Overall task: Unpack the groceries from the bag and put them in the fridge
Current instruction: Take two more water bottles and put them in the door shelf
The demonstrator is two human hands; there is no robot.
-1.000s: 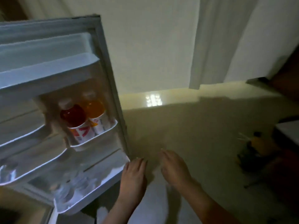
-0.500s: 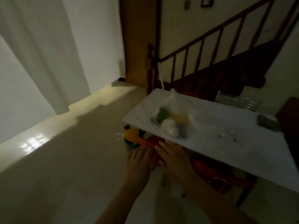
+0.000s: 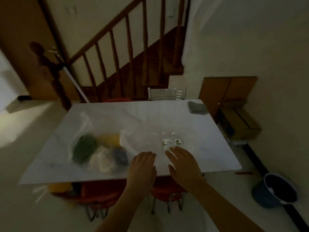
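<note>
A clear plastic grocery bag (image 3: 100,148) lies on the white table (image 3: 209,131), left of centre. Through it show something green, something yellow, a white bundle and a dark blue item, all blurred. Two small clear bottles (image 3: 170,141) with white and green labels stand on the table to the right of the bag. My left hand (image 3: 142,168) hovers over the table's near edge, fingers straight, holding nothing. My right hand (image 3: 184,164) reaches toward the bottles, fingertips just short of them, empty. The fridge is out of view.
A grey cloth (image 3: 197,108) lies at the table's far right corner. Red stools (image 3: 100,195) sit under the table, a metal chair (image 3: 167,93) behind it. A blue bucket (image 3: 275,190) stands on the floor at right, cardboard boxes (image 3: 239,121) by the wall, a wooden staircase (image 3: 125,56) beyond.
The view has swung from the open fridge door across the floor to the table. Both empty hands now reach out over the table's near edge, the right one close to the bottles.
</note>
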